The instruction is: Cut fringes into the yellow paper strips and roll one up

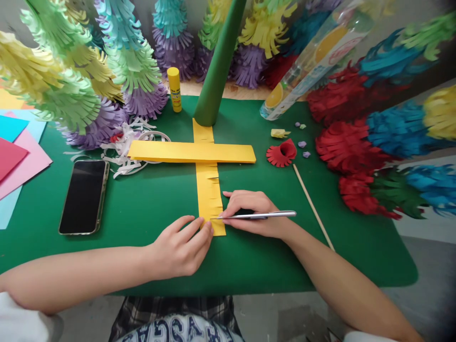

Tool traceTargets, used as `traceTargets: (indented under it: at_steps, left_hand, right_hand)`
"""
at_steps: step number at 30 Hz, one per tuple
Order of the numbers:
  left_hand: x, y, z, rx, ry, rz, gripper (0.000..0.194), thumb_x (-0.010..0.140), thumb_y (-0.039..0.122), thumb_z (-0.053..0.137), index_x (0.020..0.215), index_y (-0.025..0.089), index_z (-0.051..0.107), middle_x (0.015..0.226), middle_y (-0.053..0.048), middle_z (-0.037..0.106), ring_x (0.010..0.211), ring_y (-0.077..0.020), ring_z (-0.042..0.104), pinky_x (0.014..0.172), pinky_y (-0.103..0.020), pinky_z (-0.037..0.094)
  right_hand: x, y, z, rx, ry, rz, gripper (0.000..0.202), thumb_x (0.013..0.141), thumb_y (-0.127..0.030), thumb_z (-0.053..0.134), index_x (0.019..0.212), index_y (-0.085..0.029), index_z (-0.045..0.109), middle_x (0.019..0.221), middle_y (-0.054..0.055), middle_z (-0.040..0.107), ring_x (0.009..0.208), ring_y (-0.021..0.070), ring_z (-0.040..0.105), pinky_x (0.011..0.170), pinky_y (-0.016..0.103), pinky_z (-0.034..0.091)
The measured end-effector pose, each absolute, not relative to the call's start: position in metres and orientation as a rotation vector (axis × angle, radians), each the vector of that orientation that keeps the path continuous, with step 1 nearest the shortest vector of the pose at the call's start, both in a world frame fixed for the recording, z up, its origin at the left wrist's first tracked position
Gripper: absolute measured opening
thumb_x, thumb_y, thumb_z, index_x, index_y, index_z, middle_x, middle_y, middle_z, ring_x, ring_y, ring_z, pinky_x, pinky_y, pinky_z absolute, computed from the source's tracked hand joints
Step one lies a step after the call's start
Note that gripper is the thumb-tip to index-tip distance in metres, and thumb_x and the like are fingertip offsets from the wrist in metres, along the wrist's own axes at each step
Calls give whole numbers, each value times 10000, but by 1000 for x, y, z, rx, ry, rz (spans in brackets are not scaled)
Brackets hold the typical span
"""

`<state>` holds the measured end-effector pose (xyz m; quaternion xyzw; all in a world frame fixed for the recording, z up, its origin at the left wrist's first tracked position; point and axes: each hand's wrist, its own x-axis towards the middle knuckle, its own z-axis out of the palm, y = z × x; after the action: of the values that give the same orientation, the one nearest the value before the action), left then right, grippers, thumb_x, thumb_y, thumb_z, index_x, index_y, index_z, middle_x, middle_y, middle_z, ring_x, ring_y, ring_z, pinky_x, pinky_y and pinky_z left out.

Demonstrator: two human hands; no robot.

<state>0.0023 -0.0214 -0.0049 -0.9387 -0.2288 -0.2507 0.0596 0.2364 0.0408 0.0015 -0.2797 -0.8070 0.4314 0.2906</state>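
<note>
A yellow paper strip [208, 194] lies lengthwise on the green tabletop, with several short slits along its right edge. My left hand [185, 244] rests open at the strip's near end, fingertips on its left side. In my right hand [254, 213] is a slim silver craft knife [270, 215], its tip on the strip close to the right edge. A second, folded yellow strip [192, 152] lies crosswise over the first. Beyond them a green paper cone [217, 76] stands tilted on the first strip's far end.
On the green table [149, 190] are a phone [84, 197], white paper scraps [124, 147], a glue stick [174, 89], a fringed red paper piece [281, 153] and a wooden stick [313, 206]. Coloured sheets [21, 164] lie left. Fringed paper cones [133, 61] line the back and right.
</note>
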Motion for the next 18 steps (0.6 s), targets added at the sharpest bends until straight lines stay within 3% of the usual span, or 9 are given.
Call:
traceTargets:
  at_steps: [18]
  left_hand:
    - [5,-18,-1,-2852,-638,-683,196,869,105,531,1006,49,660,964,-122,700,867,-225,658,810,-382,552]
  right_hand:
    - [238,41,7,-652,-2310,1032,52,842,-146,616,836,-188,647,767,15,726,736,125,664,993,401,499]
